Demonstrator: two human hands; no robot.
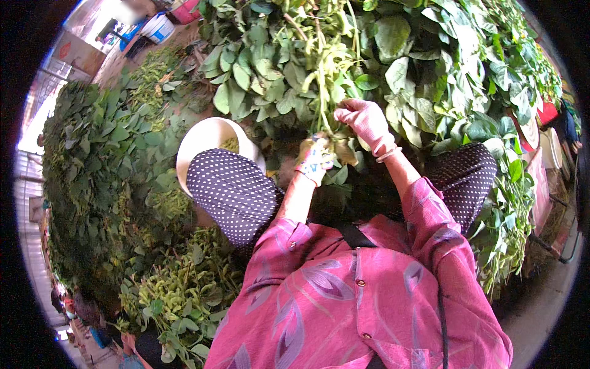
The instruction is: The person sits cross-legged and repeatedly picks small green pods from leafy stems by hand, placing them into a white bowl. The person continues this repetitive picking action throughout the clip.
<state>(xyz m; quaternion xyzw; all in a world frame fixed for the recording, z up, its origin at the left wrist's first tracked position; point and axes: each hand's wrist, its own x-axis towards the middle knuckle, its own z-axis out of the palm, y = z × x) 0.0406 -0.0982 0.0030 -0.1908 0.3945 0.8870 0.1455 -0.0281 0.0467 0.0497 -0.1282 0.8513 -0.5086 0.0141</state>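
Observation:
My left hand (315, 159), in a patterned work glove, is closed around the lower stem of a leafy bean plant (322, 87) with green pods along it. My right hand (364, 122), in a pink knitted glove, is just right of that stem, fingertips bent together near the pods; whether it pinches a pod is too small to tell. Beside my left knee stands a white plastic bucket (198, 133), tilted in view, with green pods (230, 145) inside, partly hidden by the knee.
Heaped leafy bean plants (106, 152) lie at the left, ahead and at the right. Another pile with pods (179, 290) sits at the lower left. Farther off are a white bucket (158, 28), a cardboard box (79, 53) and, at the right, a pale bucket (551, 148).

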